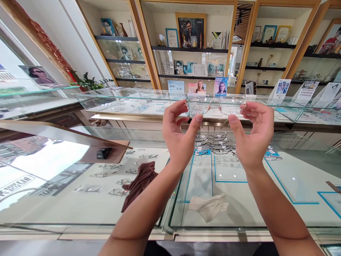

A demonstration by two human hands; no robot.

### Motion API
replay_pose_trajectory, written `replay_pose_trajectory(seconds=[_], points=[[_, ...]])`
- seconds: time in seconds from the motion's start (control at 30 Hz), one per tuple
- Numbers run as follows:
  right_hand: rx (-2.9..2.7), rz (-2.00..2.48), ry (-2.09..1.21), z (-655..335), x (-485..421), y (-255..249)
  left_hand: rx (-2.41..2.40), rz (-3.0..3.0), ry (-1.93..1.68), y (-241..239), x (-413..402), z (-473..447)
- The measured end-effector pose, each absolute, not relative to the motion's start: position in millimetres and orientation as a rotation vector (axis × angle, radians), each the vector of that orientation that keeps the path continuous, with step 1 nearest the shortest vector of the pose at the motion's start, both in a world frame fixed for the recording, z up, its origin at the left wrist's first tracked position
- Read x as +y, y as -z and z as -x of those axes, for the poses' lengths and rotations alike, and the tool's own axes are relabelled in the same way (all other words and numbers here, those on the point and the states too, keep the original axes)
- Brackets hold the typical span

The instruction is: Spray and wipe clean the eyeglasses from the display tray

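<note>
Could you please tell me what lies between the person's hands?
The head view shows thin-rimmed glasses spanning the gap, pinched at each end by the left hand and right hand.

The pair of glasses [215,105] had a thin, rose-gold metal frame and 2 clear lenses. It was held up in the air, level and unfolded, pinched at its outer ends between the left hand [178,135] and the right hand [253,137].

Glass counter [293,199]: brown cloth [140,181], white cloth [209,206]

glass display counters [293,213], wooden wall shelves [191,49]
</note>
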State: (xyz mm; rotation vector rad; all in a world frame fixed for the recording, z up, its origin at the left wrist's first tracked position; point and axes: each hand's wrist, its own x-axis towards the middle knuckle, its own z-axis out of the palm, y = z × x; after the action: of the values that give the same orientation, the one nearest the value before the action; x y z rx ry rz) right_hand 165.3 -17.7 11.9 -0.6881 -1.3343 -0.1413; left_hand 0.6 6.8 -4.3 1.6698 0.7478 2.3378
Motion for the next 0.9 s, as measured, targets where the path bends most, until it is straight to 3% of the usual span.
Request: replay_pose_trajectory(seconds=[0.53,0.9], points=[[-1.353,0.689,0.336,-161.8,-21.6,-12.1,0.78,-1.704,-2.245,11.8,21.8,-1.7],[-1.388,0.751,-0.191,-157.7,-19.4,-8.9,1.015,-1.687,-2.623,6.4,14.9,1.6]])
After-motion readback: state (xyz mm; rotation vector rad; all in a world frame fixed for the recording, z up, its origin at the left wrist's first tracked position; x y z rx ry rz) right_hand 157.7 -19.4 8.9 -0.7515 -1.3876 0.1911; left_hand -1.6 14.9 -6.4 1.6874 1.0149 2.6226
